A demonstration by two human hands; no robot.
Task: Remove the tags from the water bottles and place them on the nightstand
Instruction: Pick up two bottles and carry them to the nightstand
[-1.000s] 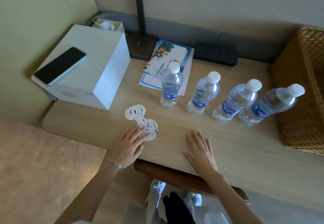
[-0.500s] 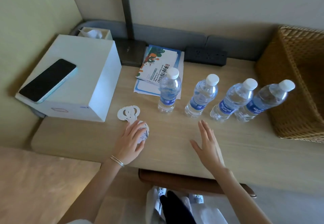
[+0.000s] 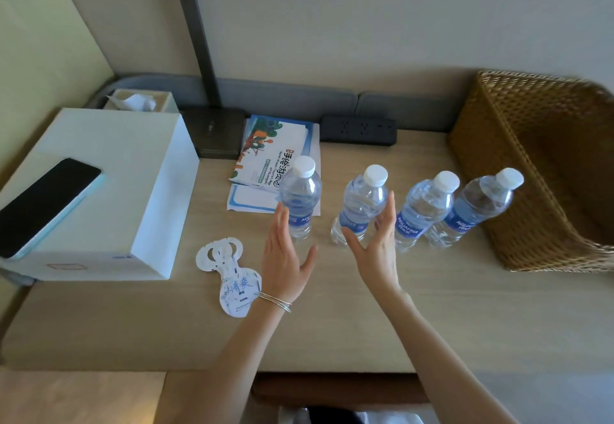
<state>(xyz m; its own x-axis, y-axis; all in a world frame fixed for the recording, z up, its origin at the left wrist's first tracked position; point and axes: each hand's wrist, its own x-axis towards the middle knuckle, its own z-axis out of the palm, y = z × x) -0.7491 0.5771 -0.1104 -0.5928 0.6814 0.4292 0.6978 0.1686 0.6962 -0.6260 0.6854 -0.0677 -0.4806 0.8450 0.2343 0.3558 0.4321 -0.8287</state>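
Left hand [image 3: 282, 257], right hand [image 3: 375, 247] rose empty, straight-fingered, by clear plastic water bottles [image 3: 422, 211]. White paper tags [image 3: 232, 277] seem flimsy; pinch rings

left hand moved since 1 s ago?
Yes. The left hand left the stacked white paper tags and went forward, toward the leftmost clear plastic water bottle.

Soft dim light; blurred, warped edges

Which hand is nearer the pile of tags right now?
Left. The left hand is just right of the tags, open by the leftmost bottle; the right hand is farther right, at the next bottle.
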